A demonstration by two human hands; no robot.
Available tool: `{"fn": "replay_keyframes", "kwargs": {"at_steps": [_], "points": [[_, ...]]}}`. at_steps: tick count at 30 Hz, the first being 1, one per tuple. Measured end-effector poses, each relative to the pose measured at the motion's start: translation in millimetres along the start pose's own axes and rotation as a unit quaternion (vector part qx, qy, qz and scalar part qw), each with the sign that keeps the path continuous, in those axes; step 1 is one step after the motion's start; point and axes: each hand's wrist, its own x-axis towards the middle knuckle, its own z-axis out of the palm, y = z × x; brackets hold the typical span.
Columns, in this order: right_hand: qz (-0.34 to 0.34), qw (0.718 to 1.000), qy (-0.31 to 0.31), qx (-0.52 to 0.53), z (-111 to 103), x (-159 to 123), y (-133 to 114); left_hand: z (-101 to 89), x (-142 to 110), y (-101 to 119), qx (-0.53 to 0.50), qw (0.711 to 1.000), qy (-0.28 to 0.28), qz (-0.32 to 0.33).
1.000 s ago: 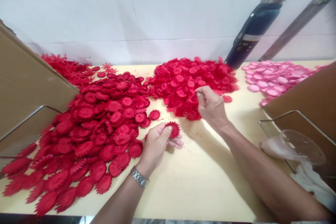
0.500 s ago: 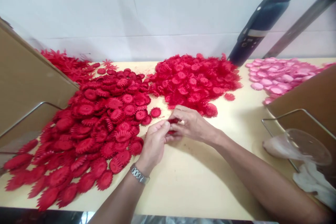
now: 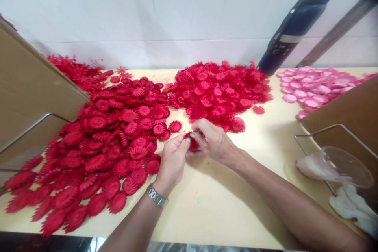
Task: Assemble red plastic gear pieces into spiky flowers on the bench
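Observation:
Between my two hands is a small dark red piece with a notched edge, like a fabric flower disc (image 3: 193, 144). My left hand (image 3: 173, 161), with a metal watch at the wrist, pinches its left side with the thumb on top. My right hand (image 3: 214, 141) grips the other side, thumb and fingers closed on it; the fingers hide part of the disc. Left of my hands lies a large heap of dark red notched discs (image 3: 112, 138). Behind them sits a pile of brighter red fringed discs (image 3: 218, 90). One loose red disc (image 3: 175, 126) rests just beyond my left hand.
Red star-shaped pieces (image 3: 78, 75) lie at the back left beside a cardboard box (image 3: 32, 75). Pink discs (image 3: 321, 84) are at the back right, near another cardboard box (image 3: 348, 118). A clear plastic cup (image 3: 345, 167) and crumpled tissue (image 3: 351, 206) lie on the right. A dark-wrapped pole (image 3: 291, 31) leans behind.
The disc has turned between my fingers, so more of its red face shows. My right thumb has shifted onto it. Both hands stay in nearly the same place.

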Motion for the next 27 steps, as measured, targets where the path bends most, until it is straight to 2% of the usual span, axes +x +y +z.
{"fn": "replay_keyframes", "kwargs": {"at_steps": [3,6,9,12,15,17,18,20,23,25,27], "points": [[-0.026,0.999,-0.03,0.017,-3,1,1,0.0,1,2,-0.009,1.0,0.013,-0.003],[-0.036,0.998,-0.051,0.007,-4,1,1,-1.5,1,0,0.007,1.0,0.001,0.008],[-0.052,0.997,-0.043,-0.041,0,0,-1,-4.6,2,-3,0.06,0.998,-0.003,0.031],[-0.06,0.993,0.001,-0.106,2,-1,3,-6.3,1,-5,0.1,0.994,0.004,0.034],[0.023,0.983,0.102,-0.148,-11,1,23,-4.4,-1,-3,0.095,0.995,0.018,-0.015],[0.104,0.963,0.16,-0.192,-26,3,40,-2.1,-2,0,0.092,0.995,0.032,-0.037],[0.125,0.952,0.169,-0.225,-34,4,48,-1.0,-2,1,0.087,0.995,0.035,-0.039],[0.127,0.942,0.164,-0.264,-47,7,54,0.5,-2,3,0.066,0.996,0.037,-0.036],[0.046,0.971,0.126,-0.195,-46,10,39,0.6,-1,6,0.027,0.998,0.034,-0.043],[-0.028,0.994,0.047,-0.099,-35,11,20,-0.1,0,7,-0.004,0.999,0.017,-0.045],[-0.068,0.996,-0.036,-0.041,-22,10,6,-0.9,0,7,-0.03,0.999,-0.001,-0.041]]}}
